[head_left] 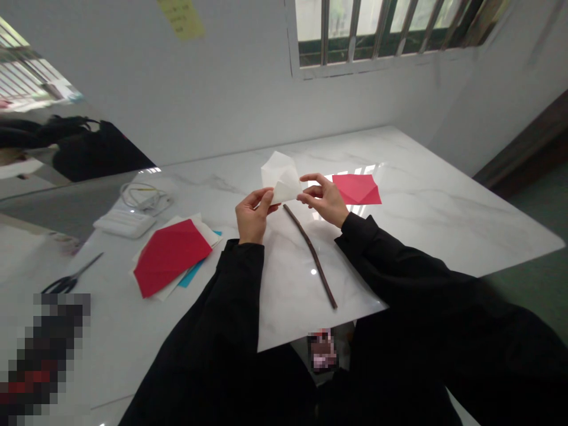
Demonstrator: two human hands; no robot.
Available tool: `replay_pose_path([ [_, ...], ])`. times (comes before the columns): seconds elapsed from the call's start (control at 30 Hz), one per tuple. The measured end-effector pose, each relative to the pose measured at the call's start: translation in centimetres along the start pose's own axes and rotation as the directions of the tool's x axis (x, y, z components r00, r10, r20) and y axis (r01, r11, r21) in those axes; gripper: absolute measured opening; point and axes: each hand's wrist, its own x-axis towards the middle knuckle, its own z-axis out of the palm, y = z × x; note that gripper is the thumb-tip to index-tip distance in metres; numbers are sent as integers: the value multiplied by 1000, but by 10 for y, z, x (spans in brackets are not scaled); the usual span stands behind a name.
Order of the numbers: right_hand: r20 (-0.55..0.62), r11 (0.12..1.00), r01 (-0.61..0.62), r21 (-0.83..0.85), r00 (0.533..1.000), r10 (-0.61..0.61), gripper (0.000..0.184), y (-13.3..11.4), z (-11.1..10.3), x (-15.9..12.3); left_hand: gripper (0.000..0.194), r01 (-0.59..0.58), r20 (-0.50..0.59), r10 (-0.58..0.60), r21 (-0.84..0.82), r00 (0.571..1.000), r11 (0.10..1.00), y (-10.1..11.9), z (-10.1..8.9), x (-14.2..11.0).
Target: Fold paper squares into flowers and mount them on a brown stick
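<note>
I hold a folded white paper (280, 176) up above the white marble table (421, 219). My left hand (252, 216) pinches its lower left corner. My right hand (323, 198) pinches its right edge with thumb and fingers. A thin dark stick (310, 251) lies on the table just under my hands, running toward me. A folded red paper (357, 189) lies flat beyond my right hand.
A stack of red, white and blue paper sheets (171, 257) lies to the left. Scissors (71, 278) rest at the far left edge. A white power strip (124, 223) with a coiled cable (144, 197) sits behind the stack. A wall with a barred window (381, 29) stands beyond.
</note>
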Motion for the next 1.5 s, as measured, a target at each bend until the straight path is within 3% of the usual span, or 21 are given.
replay_pose_path([
  [0.07,8,998,-50,24,999,49,53,1,1,0,41,-8,-18,8,10,1000,1000,0,-1,0],
  [0.23,64,989,-143,47,988,140,39,4,4,0,38,-30,-13,31,27,999,999,3,-1,-2],
  [0.47,83,977,-201,73,977,195,38,5,7,-3,76,-11,-8,11,31,1000,999,7,-1,-3],
  [0.7,113,955,-249,164,966,232,51,-4,7,-3,56,-32,50,29,76,998,997,2,1,-2],
  [0.8,110,958,-232,168,970,216,54,-4,7,-3,56,-25,65,20,75,998,997,1,2,-3],
  [1.1,59,930,-307,201,952,301,49,-3,6,-2,86,3,175,1,-22,985,1000,18,4,-10],
  [1.33,33,929,-301,214,953,302,40,-3,5,-1,46,-58,216,50,29,975,998,20,5,-12],
  [1.5,40,929,-304,211,952,302,40,-3,5,-1,49,-60,265,44,52,963,997,20,5,-12],
])
